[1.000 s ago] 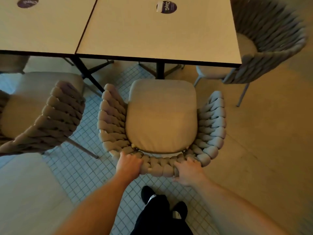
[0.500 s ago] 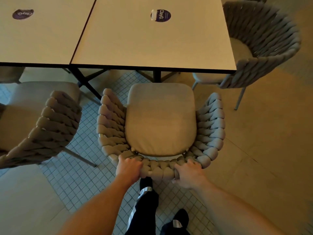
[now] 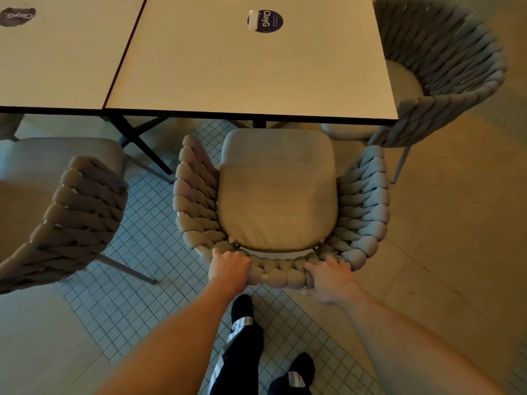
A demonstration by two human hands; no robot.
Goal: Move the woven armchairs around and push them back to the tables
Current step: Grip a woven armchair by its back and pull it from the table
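A: Centre armchair (image 3: 278, 192) sits square to the tabletop (image 3: 248, 67), seat front just at its near edge.

B: Both grips curled round the woven back rim, left hand (image 3: 228, 269), right hand (image 3: 328, 279). The chair lies straight ahead of them; the push runs forward, under the tabletop.

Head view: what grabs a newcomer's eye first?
The woven armchair in the centre, facing the table, its seat front near the table's edge. The left hand and right hand both grip its backrest rim. A round dark sticker sits on the tabletop.
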